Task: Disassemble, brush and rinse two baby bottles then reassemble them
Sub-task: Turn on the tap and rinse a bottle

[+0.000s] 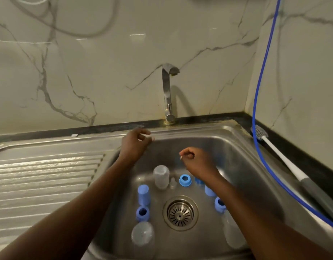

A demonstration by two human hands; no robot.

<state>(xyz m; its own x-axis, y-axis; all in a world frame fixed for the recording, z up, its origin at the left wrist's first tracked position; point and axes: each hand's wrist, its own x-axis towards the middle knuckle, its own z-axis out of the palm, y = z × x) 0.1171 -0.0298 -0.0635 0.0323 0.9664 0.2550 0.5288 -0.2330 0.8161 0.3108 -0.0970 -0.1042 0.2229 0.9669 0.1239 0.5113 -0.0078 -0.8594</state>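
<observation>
Baby bottle parts lie apart on the bottom of the steel sink [242, 156]. A clear bottle [161, 176] lies at the back, with a clear nipple [173, 182] and a blue collar ring [185, 180] beside it. On the left are a blue cap [143, 194], a second blue collar [142, 212] and a clear dome-shaped piece [143, 237]. Another clear bottle [233, 233] lies at the right, and other blue pieces [219, 203] are partly hidden by my right forearm. My left hand [136, 145] hovers near the sink's back rim with curled fingers, holding nothing. My right hand [197, 160], also curled and holding nothing, hovers over the basin.
The faucet [168, 91] stands behind the sink; no water runs from it. A white-handled bottle brush [274, 149] lies on the dark counter at the right, under a hanging blue hose [259, 91]. A ribbed drainboard [45, 175] spreads to the left. The drain strainer [180, 212] sits mid-basin.
</observation>
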